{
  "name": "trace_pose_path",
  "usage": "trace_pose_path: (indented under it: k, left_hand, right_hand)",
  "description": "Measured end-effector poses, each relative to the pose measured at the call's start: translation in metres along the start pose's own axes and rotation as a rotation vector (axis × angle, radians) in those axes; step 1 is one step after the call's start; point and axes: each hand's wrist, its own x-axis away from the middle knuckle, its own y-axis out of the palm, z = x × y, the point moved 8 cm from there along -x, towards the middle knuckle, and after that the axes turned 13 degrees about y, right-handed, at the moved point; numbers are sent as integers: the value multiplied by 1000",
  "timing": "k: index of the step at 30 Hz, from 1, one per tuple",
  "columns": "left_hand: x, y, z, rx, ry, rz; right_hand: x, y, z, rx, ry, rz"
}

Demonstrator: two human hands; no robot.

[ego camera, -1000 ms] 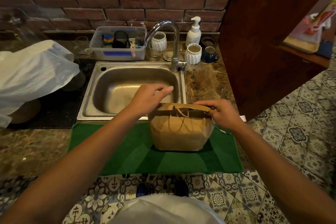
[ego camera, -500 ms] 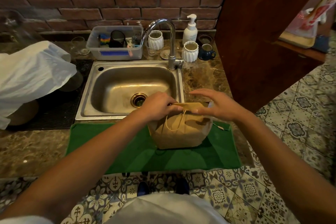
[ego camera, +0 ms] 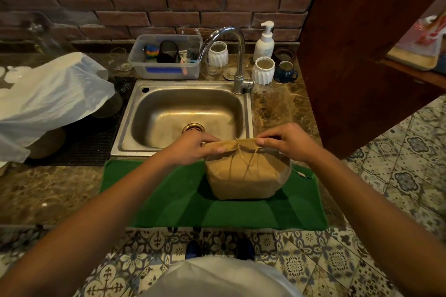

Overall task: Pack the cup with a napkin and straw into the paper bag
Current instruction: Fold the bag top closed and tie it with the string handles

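A brown paper bag [ego camera: 243, 176] stands upright on a green mat [ego camera: 169, 202] at the counter's front edge. Its top is folded flat and its twine handles hang down the near face. My left hand [ego camera: 193, 147] pinches the left end of the folded top. At the right end my right hand [ego camera: 287, 143] pinches the same fold. Cup, napkin and straw are not visible; the bag's inside is hidden.
A steel sink [ego camera: 185, 113] with a tall faucet [ego camera: 237, 55] lies just behind the bag. A plastic tub [ego camera: 166, 58], white ribbed jars [ego camera: 265, 70], a blue mug [ego camera: 286, 72] and a soap pump [ego camera: 265, 40] line the brick wall. A white plastic bag [ego camera: 48, 96] covers the left counter. A wooden panel [ego camera: 362, 43] stands right.
Both hands have come onto the bag's top edge and pressed it down into a flat fold. The handles now hang over the near face.
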Motion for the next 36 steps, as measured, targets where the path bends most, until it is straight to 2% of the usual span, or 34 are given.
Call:
trace_pose_path:
  k: [6,9,17,19,22,24,30,32,36]
  left_hand:
    - [-10,6,3,-46,1,-73]
    - [-15,9,2,-66,5,-76]
    - [-18,6,2,-173,34,-28]
    - [-19,6,7,-210,63,-7]
    - [-19,0,8,-195,53,62]
    - [-18,-4,5,-132,26,80]
    - [-1,-13,-6,245,-19,155]
    - [7,-11,-13,273,-41,178]
    - [6,-7,-12,153,-28,187]
  right_hand:
    - [-10,2,-18,40,8,-104]
    - [-14,12,-24,143,14,-211]
    - [-24,29,-39,415,20,-329]
    - [-26,33,-42,507,9,-297]
    - [-29,28,-48,584,-20,-157]
    - [-29,26,-50,572,-25,-112]
    - [-31,19,-39,366,8,-142]
    - [-32,13,-35,328,6,-136]
    - [-32,13,-29,290,11,-172]
